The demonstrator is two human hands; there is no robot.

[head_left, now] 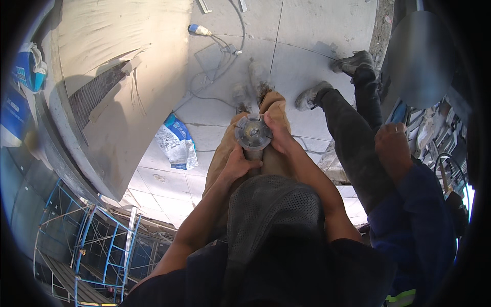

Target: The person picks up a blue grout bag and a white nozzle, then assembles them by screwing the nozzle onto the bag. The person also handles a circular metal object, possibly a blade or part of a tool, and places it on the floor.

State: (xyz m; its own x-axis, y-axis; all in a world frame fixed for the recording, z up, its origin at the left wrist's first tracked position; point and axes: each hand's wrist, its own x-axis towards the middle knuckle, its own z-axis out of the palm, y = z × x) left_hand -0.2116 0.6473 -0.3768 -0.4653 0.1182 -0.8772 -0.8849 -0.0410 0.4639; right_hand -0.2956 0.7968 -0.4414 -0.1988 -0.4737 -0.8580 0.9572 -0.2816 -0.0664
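In front of my lap, an angle grinder (253, 154) is held with its round, slotted grey disc (262, 134) facing up. My left hand (237, 165) is closed round the grinder's body below the disc, its thumb lying across. Against the disc's right rim, my right hand (278, 133) is closed, fingers curled at the edge. Part of its grip is hidden behind the disc, so whether it holds the disc alone or the grinder's head too does not show. Beneath are my tan trouser legs (219, 153).
Beside me on the right stands another person in dark trousers (343, 120), one hand (394, 146) near the waist. A cable (212, 97) crosses the tiled floor. A blue and white bag (176, 142) lies left, near a large torn board (158, 66). Blue scaffolding (108, 245) stands lower left.
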